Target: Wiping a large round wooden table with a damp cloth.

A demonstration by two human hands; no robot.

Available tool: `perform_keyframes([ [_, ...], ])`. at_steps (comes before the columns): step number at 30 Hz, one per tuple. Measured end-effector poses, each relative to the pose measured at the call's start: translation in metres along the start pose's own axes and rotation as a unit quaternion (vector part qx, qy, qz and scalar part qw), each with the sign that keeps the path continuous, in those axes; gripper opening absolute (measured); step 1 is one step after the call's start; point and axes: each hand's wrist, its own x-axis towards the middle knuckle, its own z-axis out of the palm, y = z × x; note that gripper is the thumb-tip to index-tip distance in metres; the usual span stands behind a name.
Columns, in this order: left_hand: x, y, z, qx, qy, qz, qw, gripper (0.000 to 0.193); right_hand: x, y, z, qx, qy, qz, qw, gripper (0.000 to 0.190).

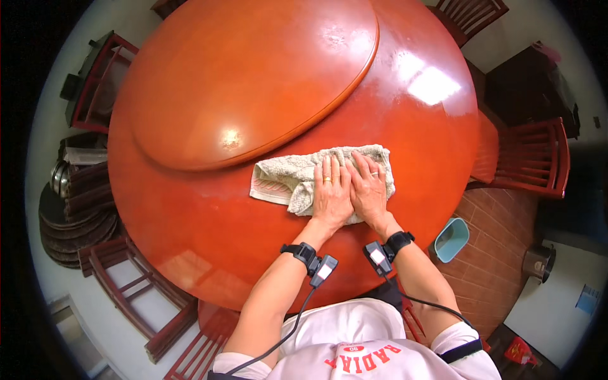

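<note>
A light grey-beige terry towel [299, 168], bunched and folded, lies on the round reddish-orange wooden table [228, 237]. Both my hands press down on it side by side, thumbs nearly touching. My left hand [331, 194] rests palm down on the towel's middle, fingers close together and pointing away from me. My right hand [369, 190] lies flat near the towel's right end, its fingers slightly spread. A ring shows on each hand. The towel's left end has a reddish striped border and reaches past my left hand. Beyond the towel is the raised round turntable [237, 85].
Wooden chairs [532, 159] stand around the table. A light blue bin [452, 241] is on the tiled floor at right, with a metal pot [539, 263] further right. Round dark boards [71, 232] are stacked at left. Cables run from both wrist devices.
</note>
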Motion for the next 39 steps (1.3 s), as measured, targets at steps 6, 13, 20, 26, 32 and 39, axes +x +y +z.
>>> perform_keyframes([
  [6, -0.012, 0.002, 0.002, -0.019, 0.01, -0.02, 1.0, 0.049, -0.008, -0.005, 0.008, 0.008, 0.005, 0.014, 1.0, 0.034],
  [13, -0.083, 0.022, -0.014, -0.028, -0.027, -0.013, 0.999, 0.05, -0.068, -0.034, -0.01, 0.018, -0.016, 0.034, 0.999, 0.034],
  [20, -0.034, 0.028, -0.001, 0.003, -0.018, 0.002, 1.0, 0.05, -0.037, -0.008, -0.011, 0.034, 0.01, 0.039, 0.999, 0.027],
  [26, 0.055, 0.027, 0.013, 0.04, 0.017, -0.019, 0.999, 0.048, 0.039, 0.046, -0.013, 0.033, 0.023, -0.003, 0.999, 0.027],
  [32, 0.032, 0.021, 0.018, -0.002, 0.04, -0.009, 0.999, 0.044, 0.021, 0.034, -0.004, -0.012, 0.031, 0.026, 0.999, 0.031],
  [39, -0.057, 0.042, -0.004, -0.044, 0.009, 0.0, 0.999, 0.044, -0.065, -0.018, -0.019, -0.015, -0.007, 0.091, 0.996, 0.037],
])
